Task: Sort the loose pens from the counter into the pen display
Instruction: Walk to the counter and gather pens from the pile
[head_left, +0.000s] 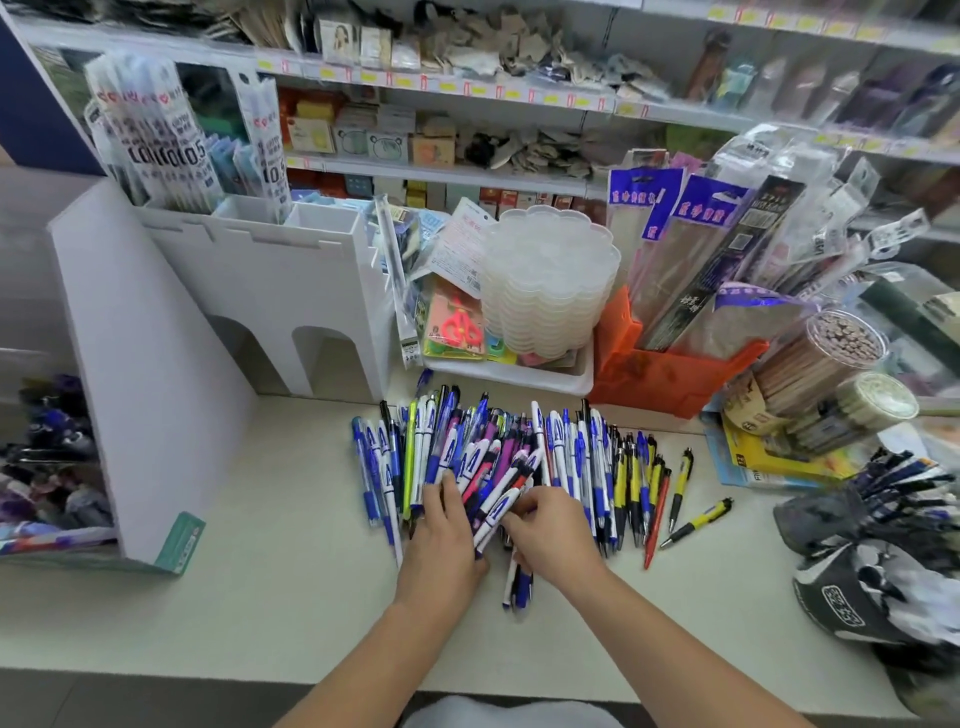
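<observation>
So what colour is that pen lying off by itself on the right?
Yellow and black pen, clearest in the head view.

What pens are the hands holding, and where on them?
Left hand and right hand hold white-and-blue pens from the pile, near their lower ends; the exact hold is hidden.

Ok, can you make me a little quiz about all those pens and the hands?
1. True or false: both hands are in the pen pile.
2. The pen lying farthest right, apart from the pile, is: A pink, B yellow and black, C green.
3. Fill in: the red scissors lie in a white ____.

Key:
1. True: left hand and right hand both reach in.
2. B, the yellow and black pen.
3. Tray.
</observation>
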